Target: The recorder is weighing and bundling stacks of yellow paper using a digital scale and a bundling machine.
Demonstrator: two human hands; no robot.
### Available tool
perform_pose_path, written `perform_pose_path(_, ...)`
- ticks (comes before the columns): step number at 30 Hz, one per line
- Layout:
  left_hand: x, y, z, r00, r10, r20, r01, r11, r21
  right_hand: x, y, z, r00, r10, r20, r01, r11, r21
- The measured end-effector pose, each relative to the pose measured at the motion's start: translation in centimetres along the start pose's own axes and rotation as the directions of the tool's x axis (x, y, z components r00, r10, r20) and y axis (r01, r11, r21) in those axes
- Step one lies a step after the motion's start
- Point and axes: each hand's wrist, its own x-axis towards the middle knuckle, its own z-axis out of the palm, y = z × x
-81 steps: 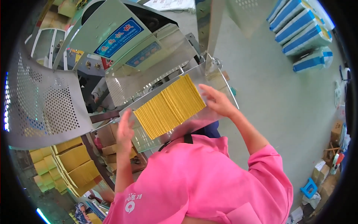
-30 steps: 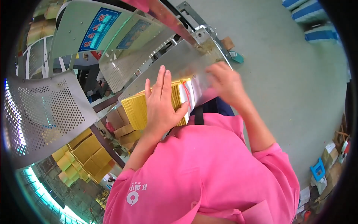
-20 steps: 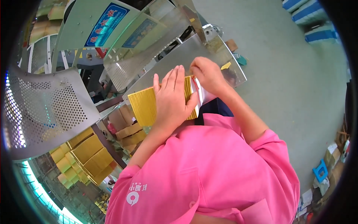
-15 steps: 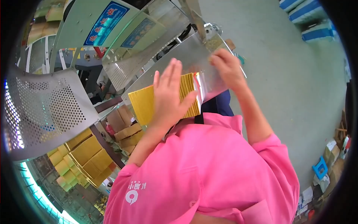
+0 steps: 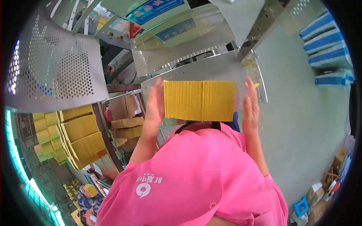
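Yellow across the ridged stack [image 5: 200, 101], with fine darker stripes. Bright pink on the shirt [image 5: 192, 169], marked with a white emblem [image 5: 143, 190]. Silver-grey on the curved guard [image 5: 56, 71], patterned with rows of round holes. Broad blue-and-white bands on the packs [image 5: 327, 44]. Plain blue on the stool [image 5: 301, 206].

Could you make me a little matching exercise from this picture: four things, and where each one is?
Things:
1. yellow stack
2. perforated metal sheet
3. small blue stool
4. blue-and-white bundles

Places:
A. lower right of the picture
B. upper right of the picture
C. between the left hand and the right hand
D. upper left of the picture

Right pairs: 1-C, 2-D, 3-A, 4-B.
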Motion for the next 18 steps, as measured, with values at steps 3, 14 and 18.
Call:
perform_pose_path(3,0.0,0.3,2.5,0.999,-0.035,0.028,0.034,0.999,0.038,1.5,-2.1,3.6,0.999,0.047,0.006,-0.047,0.988,0.149)
perform_pose_path(14,-0.5,0.1,2.7,0.986,0.156,0.052,-0.163,0.970,0.183,2.3,-1.7,5.6,0.995,-0.074,-0.072,0.075,0.997,0.015)
perform_pose_path(18,0.1,-1.5,-1.0,0.965,0.188,0.181,-0.231,0.938,0.257,2.3,-0.1,5.7,0.989,-0.144,-0.017,0.143,0.989,-0.039)
